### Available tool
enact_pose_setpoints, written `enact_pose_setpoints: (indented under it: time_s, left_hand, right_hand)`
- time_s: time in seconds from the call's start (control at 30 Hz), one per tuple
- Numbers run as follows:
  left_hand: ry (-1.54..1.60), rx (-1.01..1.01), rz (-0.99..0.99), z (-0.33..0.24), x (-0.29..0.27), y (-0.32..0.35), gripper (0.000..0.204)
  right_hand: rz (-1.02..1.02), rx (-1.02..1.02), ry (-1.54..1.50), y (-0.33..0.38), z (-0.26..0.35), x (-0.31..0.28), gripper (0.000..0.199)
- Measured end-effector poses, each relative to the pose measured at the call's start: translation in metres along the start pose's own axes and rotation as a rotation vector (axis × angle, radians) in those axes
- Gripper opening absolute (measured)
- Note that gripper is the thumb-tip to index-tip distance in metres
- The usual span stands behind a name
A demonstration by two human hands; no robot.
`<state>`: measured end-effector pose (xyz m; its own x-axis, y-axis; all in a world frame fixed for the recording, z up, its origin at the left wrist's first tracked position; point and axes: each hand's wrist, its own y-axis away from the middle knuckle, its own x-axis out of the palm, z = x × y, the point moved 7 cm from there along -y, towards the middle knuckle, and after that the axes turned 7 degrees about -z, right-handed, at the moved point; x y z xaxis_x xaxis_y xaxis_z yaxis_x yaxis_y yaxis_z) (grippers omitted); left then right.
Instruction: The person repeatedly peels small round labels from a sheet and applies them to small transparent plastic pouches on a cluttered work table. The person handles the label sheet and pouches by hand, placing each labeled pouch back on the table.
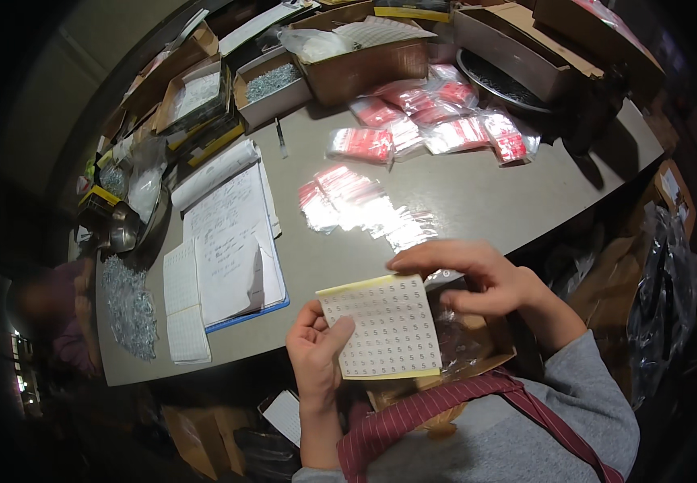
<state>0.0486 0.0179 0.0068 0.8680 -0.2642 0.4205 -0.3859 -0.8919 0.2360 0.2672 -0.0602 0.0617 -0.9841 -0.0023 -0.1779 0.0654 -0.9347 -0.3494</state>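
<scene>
In my left hand (316, 346) is a sheet of number stickers (385, 330), pale with yellow edges and rows of small printed digits. My left thumb presses on its face and the fingers are behind it. My right hand (477, 278) hovers at the sheet's upper right corner, thumb and fingers apart. A whitish piece with dark print (443, 278) shows partly between that thumb and the fingers; whether they touch it I cannot tell. Beyond the sheet, a spread of small red-and-white plastic bags (344, 197) lies on the grey table (308, 137).
Filled red-and-white bags (453, 133) are heaped farther back. At left lie an open notebook on a blue clipboard (228, 241), a pen (281, 138) and a pile of small metal parts (127, 310). Boxes of hardware (272, 84) line the far edge. An open carton (485, 346) with clear plastic sits below my right hand.
</scene>
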Motion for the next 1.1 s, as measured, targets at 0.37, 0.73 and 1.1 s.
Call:
enact_pose_setpoints:
  time_s: [0.37, 0.73, 1.1]
  left_hand:
    - [-0.012, 0.107, -0.105, -0.014, -0.037, 0.005, 0.026]
    - [-0.023, 0.019, 0.025, 0.005, -0.001, 0.007, 0.043]
    - [0.014, -0.006, 0.023, 0.006, 0.003, 0.013, 0.043]
  right_hand:
    - [-0.098, -0.176, 0.833, 0.042, 0.004, -0.03, 0.041]
    - [-0.006, -0.263, 0.425, 0.022, 0.029, 0.006, 0.056]
    - [0.072, -0.227, 0.326, 0.021, 0.02, 0.012, 0.054]
